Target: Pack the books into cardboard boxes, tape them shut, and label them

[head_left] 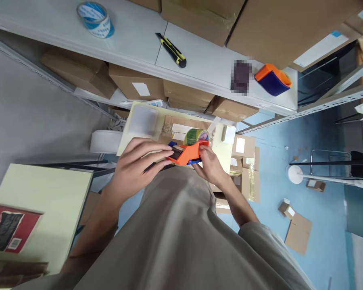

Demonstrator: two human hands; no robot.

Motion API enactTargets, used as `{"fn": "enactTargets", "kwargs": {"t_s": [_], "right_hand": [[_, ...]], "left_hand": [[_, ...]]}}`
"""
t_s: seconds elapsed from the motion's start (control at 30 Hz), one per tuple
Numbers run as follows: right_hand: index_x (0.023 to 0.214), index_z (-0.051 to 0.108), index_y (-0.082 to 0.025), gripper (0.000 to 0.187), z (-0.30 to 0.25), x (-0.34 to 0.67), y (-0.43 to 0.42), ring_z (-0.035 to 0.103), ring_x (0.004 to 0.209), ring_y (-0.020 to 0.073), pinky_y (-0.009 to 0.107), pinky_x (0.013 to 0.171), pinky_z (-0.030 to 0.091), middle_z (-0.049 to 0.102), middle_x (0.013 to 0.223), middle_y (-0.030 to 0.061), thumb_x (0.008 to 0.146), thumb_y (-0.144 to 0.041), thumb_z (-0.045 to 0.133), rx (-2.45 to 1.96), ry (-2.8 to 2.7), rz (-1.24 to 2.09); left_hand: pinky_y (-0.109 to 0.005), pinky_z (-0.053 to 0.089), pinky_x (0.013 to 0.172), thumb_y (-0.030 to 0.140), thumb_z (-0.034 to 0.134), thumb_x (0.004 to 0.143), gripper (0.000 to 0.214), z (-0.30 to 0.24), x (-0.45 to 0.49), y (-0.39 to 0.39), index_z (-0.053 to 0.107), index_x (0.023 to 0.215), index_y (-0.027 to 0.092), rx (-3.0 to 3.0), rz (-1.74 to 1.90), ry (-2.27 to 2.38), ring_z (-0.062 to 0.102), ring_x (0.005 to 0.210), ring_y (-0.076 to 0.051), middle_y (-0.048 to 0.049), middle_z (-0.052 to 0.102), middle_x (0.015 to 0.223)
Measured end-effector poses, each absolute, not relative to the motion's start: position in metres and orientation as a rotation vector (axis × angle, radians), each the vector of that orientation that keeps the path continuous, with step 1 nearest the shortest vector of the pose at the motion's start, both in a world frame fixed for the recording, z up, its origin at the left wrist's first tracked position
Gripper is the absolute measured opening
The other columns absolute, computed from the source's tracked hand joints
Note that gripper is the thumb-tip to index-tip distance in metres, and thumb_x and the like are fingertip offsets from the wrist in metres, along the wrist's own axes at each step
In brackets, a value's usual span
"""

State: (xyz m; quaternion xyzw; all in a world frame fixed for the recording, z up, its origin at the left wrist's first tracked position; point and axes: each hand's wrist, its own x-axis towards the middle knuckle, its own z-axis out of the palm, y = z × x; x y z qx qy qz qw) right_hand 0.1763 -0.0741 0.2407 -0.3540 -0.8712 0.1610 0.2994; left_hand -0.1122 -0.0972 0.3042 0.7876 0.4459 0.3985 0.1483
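An orange and blue tape dispenser (189,154) is held between my two hands, in front of my body above the table. My right hand (213,164) grips its right end, with the thumb on the orange side. My left hand (142,163) pinches the dark left end between fingertips and thumb. A roll of green and yellow tape (192,137) shows just behind the dispenser; whether it sits in it, I cannot tell. Under and behind them lie a cardboard piece (168,123) and the pale yellow tabletop (127,131).
On the grey shelf (133,42) ahead are a blue and white tape roll (96,20), a box cutter (172,50) and an orange and purple tape dispenser (272,79). Cardboard boxes (187,94) fill the level below. A red package (13,227) lies on the left table (45,193).
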Motion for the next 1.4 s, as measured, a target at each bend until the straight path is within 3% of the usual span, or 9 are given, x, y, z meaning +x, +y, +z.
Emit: {"fn": "enactTargets", "kwargs": {"t_s": [0.3, 0.53, 0.67, 0.83, 0.93, 1.17, 1.4], "right_hand": [[0.132, 0.052, -0.022, 0.031, 0.234, 0.181, -0.082, 0.071, 0.110, 0.0355, 0.056, 0.095, 0.063, 0.073, 0.114, 0.0181, 0.110, -0.042, 0.057, -1.002, -2.426, 0.373], [0.144, 0.043, -0.022, 0.041, 0.221, 0.176, -0.090, 0.071, 0.101, 0.0348, 0.054, 0.089, 0.063, 0.073, 0.109, 0.0164, 0.110, -0.041, 0.057, -1.029, -2.481, 0.404], [0.143, 0.043, -0.020, 0.038, 0.214, 0.173, -0.096, 0.070, 0.096, 0.0343, 0.052, 0.083, 0.063, 0.072, 0.106, 0.0163, 0.110, -0.034, 0.055, -1.028, -2.492, 0.426], [0.132, 0.049, -0.021, 0.027, 0.224, 0.171, -0.094, 0.068, 0.092, 0.0328, 0.048, 0.081, 0.061, 0.072, 0.099, 0.0132, 0.109, -0.033, 0.056, -1.031, -2.578, 0.516], [0.122, 0.053, -0.023, 0.021, 0.242, 0.167, -0.085, 0.068, 0.085, 0.0300, 0.044, 0.077, 0.060, 0.072, 0.092, 0.0095, 0.107, -0.036, 0.058, -1.035, -2.609, 0.640], [0.116, 0.064, -0.025, 0.043, 0.288, 0.147, -0.052, 0.065, 0.061, 0.0237, 0.037, 0.055, 0.047, 0.072, 0.081, 0.0049, 0.104, -0.066, 0.061, -1.291, -2.599, 0.879], [0.089, 0.066, -0.028, 0.042, 0.372, 0.161, 0.009, 0.052, 0.044, 0.0167, 0.034, 0.048, 0.032, 0.060, 0.057, -0.0030, 0.102, -0.068, 0.065, -1.518, -2.689, 1.128]], "left_hand": [[-0.050, 0.063, 0.098, 0.027, 0.075, 0.099, 0.045, 0.287, -0.115, -0.100, 0.072, 0.138, 0.049, 2.286, 1.187, 1.276, 0.073, 0.108, -0.027, 0.0018, 0.081, 0.119], [-0.047, 0.063, 0.097, 0.029, 0.076, 0.099, 0.035, 0.258, -0.120, -0.096, 0.077, 0.129, 0.046, 2.161, 1.159, 1.296, 0.073, 0.104, -0.025, 0.0009, 0.082, 0.115], [-0.046, 0.062, 0.098, 0.036, 0.075, 0.100, 0.026, 0.244, -0.121, -0.098, 0.079, 0.126, 0.040, 2.061, 1.075, 1.298, 0.073, 0.109, -0.025, -0.0020, 0.083, 0.115], [-0.046, 0.062, 0.099, 0.048, 0.079, 0.096, 0.026, 0.242, -0.134, -0.095, 0.081, 0.118, 0.036, 1.861, 0.992, 1.233, 0.074, 0.108, -0.026, -0.0043, 0.082, 0.113], [-0.041, 0.063, 0.091, 0.051, 0.076, 0.096, 0.026, 0.246, -0.144, -0.087, 0.081, 0.112, 0.031, 1.675, 0.938, 1.221, 0.074, 0.103, -0.026, -0.0077, 0.081, 0.111], [-0.032, 0.063, 0.078, 0.054, 0.074, 0.094, 0.032, 0.226, -0.132, -0.060, 0.078, 0.092, 0.022, 1.207, 0.933, 1.321, 0.074, 0.084, -0.021, -0.0053, 0.078, 0.090], [-0.034, 0.063, 0.077, 0.055, 0.076, 0.093, 0.033, 0.197, -0.156, -0.031, 0.076, 0.088, 0.022, 0.980, 1.048, 1.402, 0.072, 0.078, -0.021, -0.0038, 0.074, 0.080]]}}
